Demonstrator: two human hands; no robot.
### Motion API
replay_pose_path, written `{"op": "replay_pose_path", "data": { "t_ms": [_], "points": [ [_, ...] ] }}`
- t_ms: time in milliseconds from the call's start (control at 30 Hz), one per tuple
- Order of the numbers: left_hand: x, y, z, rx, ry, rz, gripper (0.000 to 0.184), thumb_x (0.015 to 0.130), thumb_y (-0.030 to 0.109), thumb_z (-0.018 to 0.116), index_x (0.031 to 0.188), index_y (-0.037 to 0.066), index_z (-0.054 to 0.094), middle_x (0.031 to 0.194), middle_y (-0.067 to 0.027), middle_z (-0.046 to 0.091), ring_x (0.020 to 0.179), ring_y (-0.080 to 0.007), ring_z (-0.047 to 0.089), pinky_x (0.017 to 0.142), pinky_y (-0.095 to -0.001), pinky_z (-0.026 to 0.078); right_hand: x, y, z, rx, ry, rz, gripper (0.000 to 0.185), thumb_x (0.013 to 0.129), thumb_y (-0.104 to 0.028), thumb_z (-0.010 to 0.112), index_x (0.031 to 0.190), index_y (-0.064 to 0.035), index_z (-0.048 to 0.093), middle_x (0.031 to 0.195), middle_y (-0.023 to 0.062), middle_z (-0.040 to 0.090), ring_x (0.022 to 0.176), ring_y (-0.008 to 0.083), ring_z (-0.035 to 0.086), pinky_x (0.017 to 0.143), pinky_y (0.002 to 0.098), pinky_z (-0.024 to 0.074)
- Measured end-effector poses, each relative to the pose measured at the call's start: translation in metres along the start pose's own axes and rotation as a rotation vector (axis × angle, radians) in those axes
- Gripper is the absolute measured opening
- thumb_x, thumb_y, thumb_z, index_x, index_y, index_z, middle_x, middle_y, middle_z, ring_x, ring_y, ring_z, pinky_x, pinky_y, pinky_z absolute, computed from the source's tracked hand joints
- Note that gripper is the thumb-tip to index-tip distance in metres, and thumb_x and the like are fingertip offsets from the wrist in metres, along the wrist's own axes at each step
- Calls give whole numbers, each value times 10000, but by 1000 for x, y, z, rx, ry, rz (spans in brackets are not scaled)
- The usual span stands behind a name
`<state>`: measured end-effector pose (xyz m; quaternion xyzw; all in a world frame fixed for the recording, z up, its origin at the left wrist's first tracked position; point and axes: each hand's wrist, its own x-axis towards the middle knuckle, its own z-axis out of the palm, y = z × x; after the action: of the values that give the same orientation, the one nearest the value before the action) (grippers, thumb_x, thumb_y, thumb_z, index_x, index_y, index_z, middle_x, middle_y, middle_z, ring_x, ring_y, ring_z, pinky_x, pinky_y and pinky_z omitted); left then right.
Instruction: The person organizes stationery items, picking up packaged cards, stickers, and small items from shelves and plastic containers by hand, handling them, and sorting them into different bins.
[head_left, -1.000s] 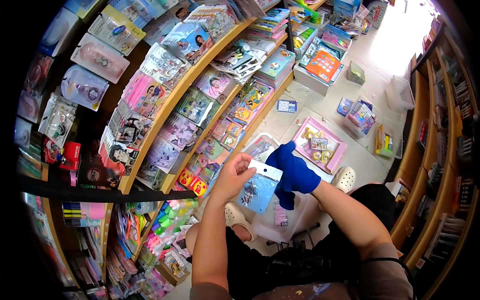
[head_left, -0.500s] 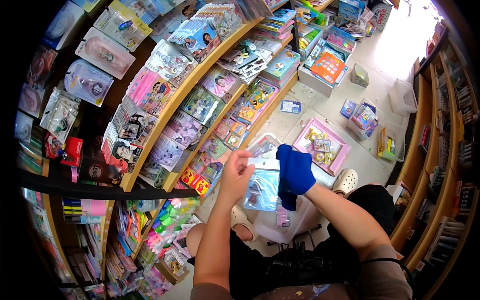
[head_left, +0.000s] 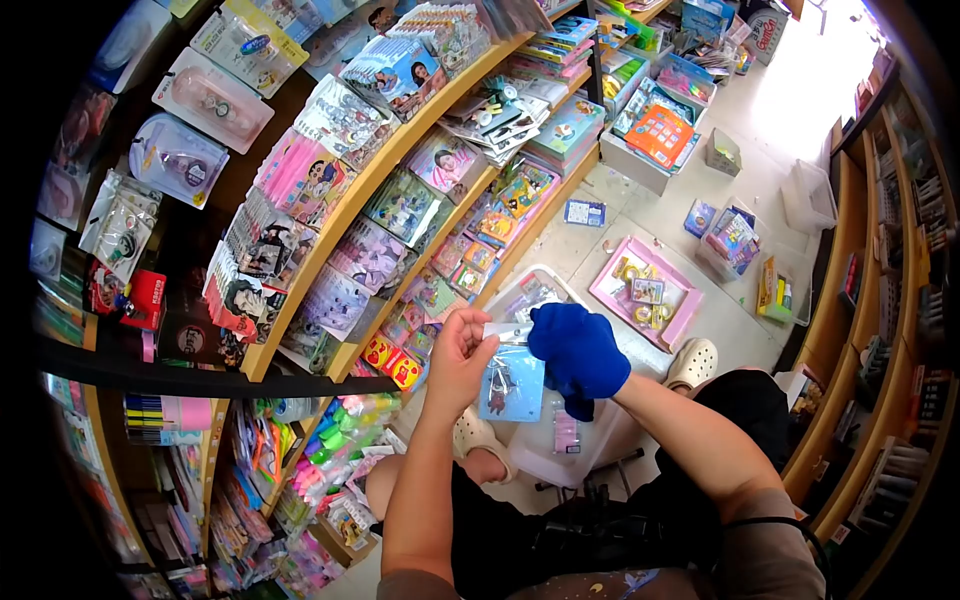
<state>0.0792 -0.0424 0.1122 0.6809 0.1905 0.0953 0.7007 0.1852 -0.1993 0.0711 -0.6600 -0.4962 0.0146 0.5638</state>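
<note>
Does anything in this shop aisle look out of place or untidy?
Yes. A blue-and-white packet lies alone on the floor, outside the pink tray. On the shelves, flat packets sit askew, unlike the neat rows nearby. Blue fabric covers the right hand, while the left hand is bare, which looks uneven. I see no spill.

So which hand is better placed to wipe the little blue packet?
Probably the right hand: it's covered in blue fabric, at the top right of the packet. The bare left hand pinches the top left, so it can hold steady.
</note>
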Motion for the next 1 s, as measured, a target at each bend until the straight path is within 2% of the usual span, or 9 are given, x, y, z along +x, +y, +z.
{"op": "replay_pose_path", "data": {
  "t_ms": [200,300,400,467,567,733,767,833,1000],
  "points": [
    [-3,-6,2,-17,-10,5,257,822,-23,566,1048,32,457,748,21,517,676,-31,477,612,-171,366,13,-19,-7,-500,-458,480,255,681,-83,575,913,-33,483,758,181,559,701,356,593,536,440,464],
    [-5,-1,3,-6,2,12,261,823,-22,565,1052,34,454,777,5,550,695,-36,501,624,-172,379,3,-13,-3,-508,-258,366,231,730,-117,565,907,-15,457,741,204,549,655,367,590,508,440,457],
    [-6,1,-3,-22,33,-2,259,823,-29,561,1050,31,452,815,-22,581,731,-56,536,657,-182,407,0,-4,-5,-216,-12,472,161,792,-143,509,855,-4,458,722,211,536,578,363,556,469,423,438],
    [-6,2,-10,-51,40,-9,247,822,-44,552,1040,23,456,845,-47,599,771,-86,573,701,-201,442,6,11,-7,547,-131,720,181,806,-172,515,821,-2,454,691,204,523,535,344,525,457,404,425],
    [-7,1,-8,-21,26,-21,276,811,-35,568,1048,39,447,789,-13,577,699,-44,524,625,-176,400,21,-12,-11,-432,-325,128,46,743,-69,544,745,-26,527,610,108,506,520,256,557,502,341,436],
    [-8,-12,-2,-52,62,-85,210,819,7,589,993,44,478,751,12,551,689,-38,506,618,-175,399,18,-26,9,-90,-184,644,12,746,-120,536,743,-112,544,651,83,511,592,251,557,485,347,391],
    [-8,-15,4,-91,103,-106,171,831,32,591,971,43,493,757,17,551,691,-37,504,619,-178,400,11,-13,12,-732,-298,207,14,755,-132,529,760,-120,533,648,76,510,592,243,554,484,350,372],
    [-9,-28,11,-39,111,-83,81,886,99,546,947,52,522,792,22,559,738,-54,519,673,-197,427,-1,-12,8,-825,-260,124,203,690,-172,580,872,-95,535,685,74,537,673,254,548,521,391,328],
    [-12,-40,17,-92,65,-194,128,915,167,527,873,47,542,765,47,522,697,-30,463,627,-195,396,11,-22,-1,-699,-323,85,46,751,-152,526,771,-113,515,684,74,539,607,258,562,482,407,368]
  ]
}}
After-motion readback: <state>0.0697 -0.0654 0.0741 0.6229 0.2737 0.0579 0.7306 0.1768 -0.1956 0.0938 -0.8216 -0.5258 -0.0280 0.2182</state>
